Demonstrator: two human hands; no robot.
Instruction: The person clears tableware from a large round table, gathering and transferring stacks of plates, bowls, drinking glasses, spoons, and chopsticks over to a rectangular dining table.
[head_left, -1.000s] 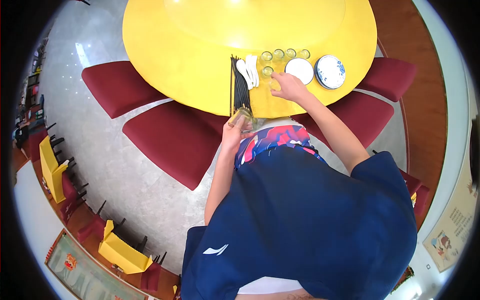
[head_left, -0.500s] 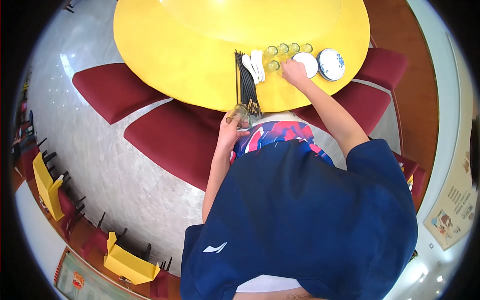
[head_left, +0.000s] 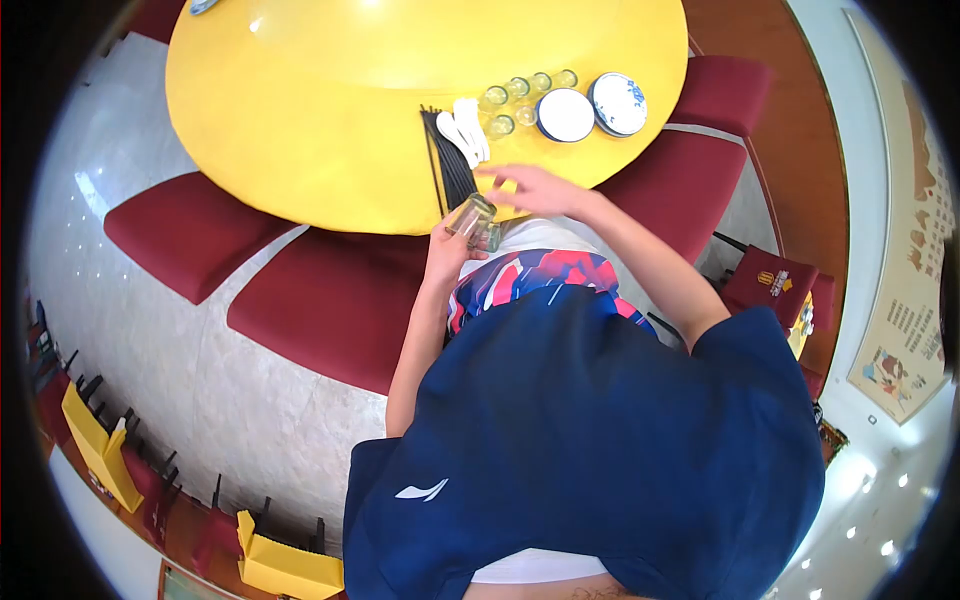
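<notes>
My left hand (head_left: pixel 443 258) is wrapped round clear drinking glasses (head_left: pixel 470 216), at the table's near edge; two seem to be in it. Just to the right, my right hand (head_left: pixel 535 189) hovers with fingers stretched out, its fingertips close above the held glasses and holding nothing. Beyond it, several glasses (head_left: pixel 500 125) stand on the yellow round table (head_left: pixel 330 150). Black chopsticks (head_left: pixel 452 172) lie in a bundle behind the left hand, with white spoons (head_left: pixel 468 130) beside them. A stack of white plates (head_left: pixel 566 115) sits right of the glasses.
Blue-patterned dishes (head_left: pixel 619 104) are stacked at the right. Dark red chairs (head_left: pixel 325 305) surround the table's near side. More yellow tables (head_left: pixel 285 560) stand at the lower left on the grey floor.
My right hand has drawn back from among the standing glasses to the left hand's glasses. One more glass now shows where its fingers were. The view has shifted.
</notes>
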